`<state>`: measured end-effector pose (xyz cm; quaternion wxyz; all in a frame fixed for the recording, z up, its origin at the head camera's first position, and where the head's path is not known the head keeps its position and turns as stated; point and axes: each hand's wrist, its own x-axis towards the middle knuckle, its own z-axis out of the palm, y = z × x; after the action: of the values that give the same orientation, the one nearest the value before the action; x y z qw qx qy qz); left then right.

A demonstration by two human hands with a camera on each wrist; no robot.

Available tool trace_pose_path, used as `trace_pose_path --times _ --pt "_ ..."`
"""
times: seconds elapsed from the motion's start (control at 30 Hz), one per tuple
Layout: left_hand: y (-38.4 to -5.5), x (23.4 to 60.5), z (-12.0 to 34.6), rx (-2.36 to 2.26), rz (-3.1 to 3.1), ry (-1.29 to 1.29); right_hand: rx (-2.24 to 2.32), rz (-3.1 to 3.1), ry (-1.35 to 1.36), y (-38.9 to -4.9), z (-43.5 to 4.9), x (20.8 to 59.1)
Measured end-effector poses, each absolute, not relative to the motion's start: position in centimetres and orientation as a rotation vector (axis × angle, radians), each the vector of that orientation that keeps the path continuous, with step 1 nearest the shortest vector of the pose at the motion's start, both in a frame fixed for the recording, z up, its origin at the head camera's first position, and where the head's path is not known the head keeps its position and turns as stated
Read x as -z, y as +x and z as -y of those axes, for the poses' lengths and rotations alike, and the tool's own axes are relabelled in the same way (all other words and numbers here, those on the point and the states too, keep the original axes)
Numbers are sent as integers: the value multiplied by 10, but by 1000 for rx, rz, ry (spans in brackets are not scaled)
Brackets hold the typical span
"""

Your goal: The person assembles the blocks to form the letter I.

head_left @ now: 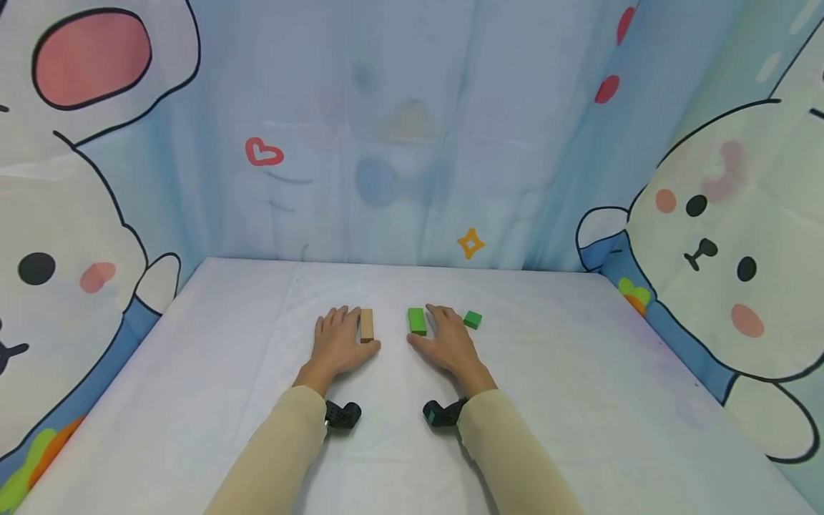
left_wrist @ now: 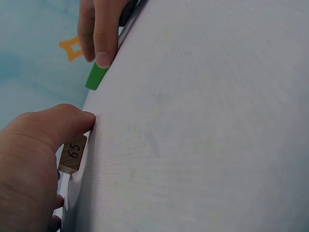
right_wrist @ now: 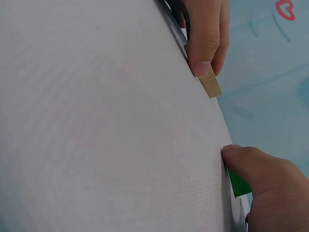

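Observation:
A small wooden block (head_left: 367, 325) lies on the white table beside my left hand (head_left: 337, 343), which rests with its fingers stretched forward and its thumb by the block's near end. Black digits show on the wooden block's end (left_wrist: 73, 153) in the left wrist view. A light green block (head_left: 417, 321) lies by my right hand (head_left: 450, 345), between its thumb and forefinger. In the right wrist view the thumb partly hides this green block (right_wrist: 238, 182). A smaller dark green block (head_left: 473, 320) sits just right of the right hand's fingers.
The white cloth-covered table (head_left: 579, 400) runs back to a light blue curtain (head_left: 309, 207) printed with cartoon bears. A black wrist camera (head_left: 343, 415) is strapped at the left sleeve, another camera (head_left: 443, 413) at the right.

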<state>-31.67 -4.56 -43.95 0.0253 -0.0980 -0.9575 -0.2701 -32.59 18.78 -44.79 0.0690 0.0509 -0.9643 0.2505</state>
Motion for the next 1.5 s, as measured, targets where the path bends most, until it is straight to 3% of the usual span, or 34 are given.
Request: trace_pose_path --times 1.5 --pt "-320 447 47 768 2961 -282 -789 2904 89 -331 -179 446"
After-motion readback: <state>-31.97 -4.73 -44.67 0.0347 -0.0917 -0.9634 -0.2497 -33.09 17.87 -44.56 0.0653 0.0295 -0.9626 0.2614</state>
